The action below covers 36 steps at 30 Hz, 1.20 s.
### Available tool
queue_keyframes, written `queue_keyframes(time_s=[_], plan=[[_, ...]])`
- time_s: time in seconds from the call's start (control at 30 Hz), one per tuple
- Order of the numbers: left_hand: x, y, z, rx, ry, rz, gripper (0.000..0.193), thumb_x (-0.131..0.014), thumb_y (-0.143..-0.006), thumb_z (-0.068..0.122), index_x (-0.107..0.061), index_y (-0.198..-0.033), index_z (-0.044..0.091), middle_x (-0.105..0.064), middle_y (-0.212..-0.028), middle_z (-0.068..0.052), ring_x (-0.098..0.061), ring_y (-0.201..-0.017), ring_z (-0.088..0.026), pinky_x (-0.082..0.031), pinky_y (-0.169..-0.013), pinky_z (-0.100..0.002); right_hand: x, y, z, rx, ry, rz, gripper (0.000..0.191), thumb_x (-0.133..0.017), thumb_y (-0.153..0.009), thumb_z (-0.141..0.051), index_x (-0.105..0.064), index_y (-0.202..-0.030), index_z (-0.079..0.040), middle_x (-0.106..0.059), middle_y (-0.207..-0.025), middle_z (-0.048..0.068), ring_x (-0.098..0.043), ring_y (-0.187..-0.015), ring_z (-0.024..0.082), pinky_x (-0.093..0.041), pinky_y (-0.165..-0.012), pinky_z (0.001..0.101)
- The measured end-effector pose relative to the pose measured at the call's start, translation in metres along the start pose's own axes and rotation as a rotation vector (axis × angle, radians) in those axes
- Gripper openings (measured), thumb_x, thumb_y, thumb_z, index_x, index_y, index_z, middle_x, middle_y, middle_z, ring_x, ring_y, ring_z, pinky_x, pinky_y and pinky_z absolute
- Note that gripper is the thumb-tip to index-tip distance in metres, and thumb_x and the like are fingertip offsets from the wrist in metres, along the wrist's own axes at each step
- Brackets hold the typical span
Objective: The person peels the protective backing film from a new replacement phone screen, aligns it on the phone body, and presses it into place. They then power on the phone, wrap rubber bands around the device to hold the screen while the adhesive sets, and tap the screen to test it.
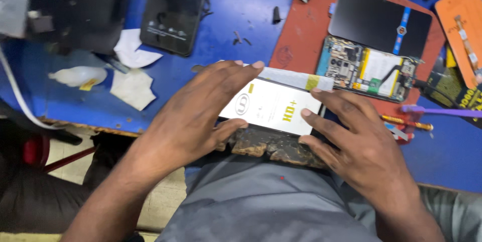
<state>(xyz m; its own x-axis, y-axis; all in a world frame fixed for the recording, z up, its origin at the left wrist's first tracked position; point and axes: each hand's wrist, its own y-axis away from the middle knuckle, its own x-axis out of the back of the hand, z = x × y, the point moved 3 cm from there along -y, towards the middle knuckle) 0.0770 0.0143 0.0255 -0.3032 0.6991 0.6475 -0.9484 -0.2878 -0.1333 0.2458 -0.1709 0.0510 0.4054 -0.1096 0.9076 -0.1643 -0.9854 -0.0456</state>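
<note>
On the blue counter (241, 11), going from the left, one small clear plastic bottle (78, 76) is seen, then two scraps of white paper (133, 89) just beside it. One dark phone panel (174, 11) lies face up above the scraps. Past the middle, one red-brown mat (301, 31) is laid, and on it one opened phone (369, 69) with its circuit board and battery exposed, with one black back cover (376, 21) touching its upper edge. One orange card (464, 26) lies at the far right, and below it one purple tool (442, 112) and one orange-handled tool (406, 122).

One white rectangular package (271, 105) is held flat at the near edge of the counter, between the two hands. The left hand (196, 116) is spread over its left end, thumb under the near edge, index finger stretched along the far edge. The right hand (356, 144) is pressed on the right end with fingers spread. Neither hand is closed into a fist; both are gripping the package by its ends. One pale strip (293, 78) is seen touching the package's far edge.
</note>
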Motion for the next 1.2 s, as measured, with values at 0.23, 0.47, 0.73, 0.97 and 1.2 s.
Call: queue_keyframes(time_s=[0.23,0.47,0.73,0.97,1.2], plan=[[0.009,0.006,-0.004,0.014,0.054,0.183,0.086,-0.082,-0.085,0.014,-0.034,-0.155,0.008,-0.054,-0.142,-0.019,-0.052,-0.133,-0.039,-0.045,-0.111,-0.046,-0.003,-0.007,-0.008,-0.015,0.079,0.020,0.039,-0.085,-0.071,-0.022,-0.075,-0.104,-0.005,-0.063,-0.134,0.013,-0.059,-0.118,0.037,-0.050,-0.099,0.0450],[0.007,0.007,-0.002,0.031,0.048,0.188,0.081,-0.079,-0.084,0.003,-0.038,-0.154,0.006,-0.056,-0.125,-0.018,-0.054,-0.120,-0.039,-0.042,-0.112,-0.050,-0.003,-0.010,-0.012,-0.080,0.056,0.031,0.034,-0.086,-0.071,-0.019,-0.075,-0.099,-0.004,-0.065,-0.127,0.012,-0.060,-0.117,0.035,-0.051,-0.096,0.0441],[0.006,0.012,0.013,-0.043,0.014,0.255,0.073,-0.076,-0.080,-0.004,-0.040,-0.142,0.008,-0.054,-0.123,-0.017,-0.053,-0.117,-0.039,-0.038,-0.109,-0.054,-0.013,0.000,0.000,-0.227,-0.147,0.129,0.041,-0.090,-0.074,-0.017,-0.064,-0.100,0.000,-0.062,-0.113,0.015,-0.064,-0.102,0.028,-0.053,-0.084,0.0352],[-0.003,0.021,0.013,0.019,0.227,0.254,0.076,-0.076,-0.082,-0.010,-0.040,-0.145,0.013,-0.055,-0.118,-0.014,-0.064,-0.102,-0.031,-0.051,-0.082,-0.039,-0.020,0.011,0.008,-0.379,-0.414,0.133,0.026,-0.082,-0.082,-0.006,-0.074,-0.105,0.001,-0.077,-0.095,0.009,-0.072,-0.082,0.014,-0.056,-0.076,0.0252],[-0.008,0.027,0.015,-0.041,0.688,0.439,0.057,-0.078,-0.086,-0.014,-0.055,-0.135,0.004,-0.057,-0.120,-0.009,-0.060,-0.107,-0.015,-0.054,-0.101,-0.032,-0.017,0.034,0.012,-0.198,-0.797,0.321,0.019,-0.075,-0.089,0.001,-0.071,-0.107,0.005,-0.075,-0.103,0.013,-0.072,-0.090,0.016,-0.057,-0.084,0.0254]])
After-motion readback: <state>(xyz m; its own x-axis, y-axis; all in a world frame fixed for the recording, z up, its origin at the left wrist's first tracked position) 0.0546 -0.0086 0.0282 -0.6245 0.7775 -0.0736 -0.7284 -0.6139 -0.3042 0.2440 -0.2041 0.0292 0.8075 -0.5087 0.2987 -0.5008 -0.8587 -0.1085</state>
